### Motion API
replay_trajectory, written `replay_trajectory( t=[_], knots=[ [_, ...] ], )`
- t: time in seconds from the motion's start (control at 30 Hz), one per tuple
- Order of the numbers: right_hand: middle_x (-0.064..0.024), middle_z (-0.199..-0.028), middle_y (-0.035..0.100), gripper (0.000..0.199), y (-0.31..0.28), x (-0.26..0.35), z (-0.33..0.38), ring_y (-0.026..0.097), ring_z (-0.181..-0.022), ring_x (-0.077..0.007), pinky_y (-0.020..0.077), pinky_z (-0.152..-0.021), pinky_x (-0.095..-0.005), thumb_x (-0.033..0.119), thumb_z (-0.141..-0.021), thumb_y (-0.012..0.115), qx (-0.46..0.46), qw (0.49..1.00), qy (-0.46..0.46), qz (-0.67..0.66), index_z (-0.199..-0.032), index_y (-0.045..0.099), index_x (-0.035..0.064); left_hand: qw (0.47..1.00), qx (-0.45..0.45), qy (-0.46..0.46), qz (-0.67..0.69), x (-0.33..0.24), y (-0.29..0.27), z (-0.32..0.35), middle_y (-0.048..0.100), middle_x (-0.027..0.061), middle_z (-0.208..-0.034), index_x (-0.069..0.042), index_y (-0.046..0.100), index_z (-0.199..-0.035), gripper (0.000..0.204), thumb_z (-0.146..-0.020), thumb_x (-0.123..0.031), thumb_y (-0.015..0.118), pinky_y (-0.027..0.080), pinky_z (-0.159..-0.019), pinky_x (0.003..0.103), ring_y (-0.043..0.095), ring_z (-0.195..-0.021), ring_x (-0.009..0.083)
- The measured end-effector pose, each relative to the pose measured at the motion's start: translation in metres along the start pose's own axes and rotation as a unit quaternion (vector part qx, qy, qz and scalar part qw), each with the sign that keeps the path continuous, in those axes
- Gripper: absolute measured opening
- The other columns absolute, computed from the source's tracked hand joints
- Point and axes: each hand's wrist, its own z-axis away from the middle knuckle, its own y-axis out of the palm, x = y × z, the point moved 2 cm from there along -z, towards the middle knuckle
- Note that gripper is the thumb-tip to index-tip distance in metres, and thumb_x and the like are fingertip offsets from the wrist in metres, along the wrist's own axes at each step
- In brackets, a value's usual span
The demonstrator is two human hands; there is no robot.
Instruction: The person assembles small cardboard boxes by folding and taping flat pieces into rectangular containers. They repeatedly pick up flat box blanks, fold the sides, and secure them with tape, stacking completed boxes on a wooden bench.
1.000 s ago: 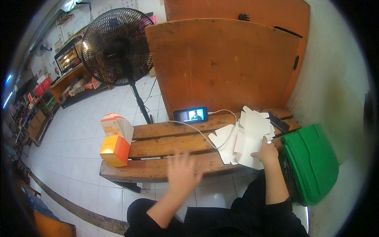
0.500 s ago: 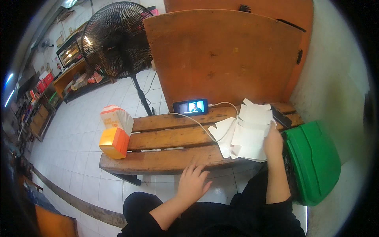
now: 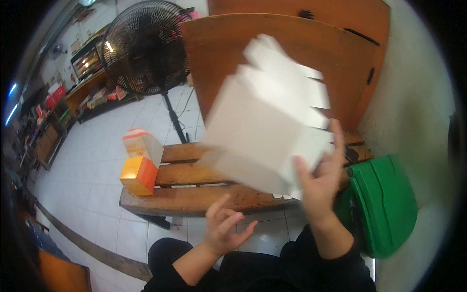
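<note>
The flat white cardboard sheet (image 3: 265,131) is up off the worktop (image 3: 194,199), blurred, raised in front of the person and not yet folded into any shape. The right hand (image 3: 318,182) has its grip clamped on the sheet's near right corner, fingers up. The left hand (image 3: 224,228) hangs just below, palm up, fingers spread apart, touching nothing.
</note>
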Motion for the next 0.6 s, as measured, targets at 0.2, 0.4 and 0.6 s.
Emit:
replay_trajectory(
  t=[0.2,0.4,0.6],
  knots=[
    [-0.0303,-0.152,0.042,0.075,0.079,-0.001,0.036,0.063,-0.12,-0.0358,0.0512,-0.099,-0.0412,0.002,-0.096,0.064,0.131,0.978,-0.114,0.113,-0.158,0.021,-0.0054,0.981,-0.039,-0.156,0.11,0.027,-0.013,-0.004,0.03,0.0146,-0.141,-0.008,0.041,-0.136,0.079,-0.073,-0.007,0.09,0.057,-0.093,0.035,0.059,-0.118,0.0263],
    [-0.0292,-0.15,0.048,0.071,0.094,-0.013,0.035,0.073,-0.094,-0.0349,0.059,-0.076,-0.035,0.003,-0.096,0.066,0.129,0.987,-0.094,0.023,-0.154,0.026,-0.0045,0.989,-0.062,-0.137,0.012,0.039,-0.019,-0.007,0.03,0.0113,-0.137,-0.009,0.042,-0.133,0.076,-0.073,0.0,0.087,0.057,-0.091,0.033,0.059,-0.113,0.0249],
    [-0.0281,-0.145,0.053,0.069,0.097,-0.023,0.032,0.073,-0.088,-0.0326,0.059,-0.071,-0.0343,0.003,-0.097,0.065,0.114,0.985,-0.121,0.043,-0.155,0.028,-0.0019,0.979,-0.105,-0.156,0.076,0.05,-0.026,-0.004,0.03,0.0118,-0.143,-0.005,0.045,-0.131,0.056,-0.085,-0.002,0.077,0.056,-0.088,0.029,0.058,-0.112,0.0198]
  ],
)
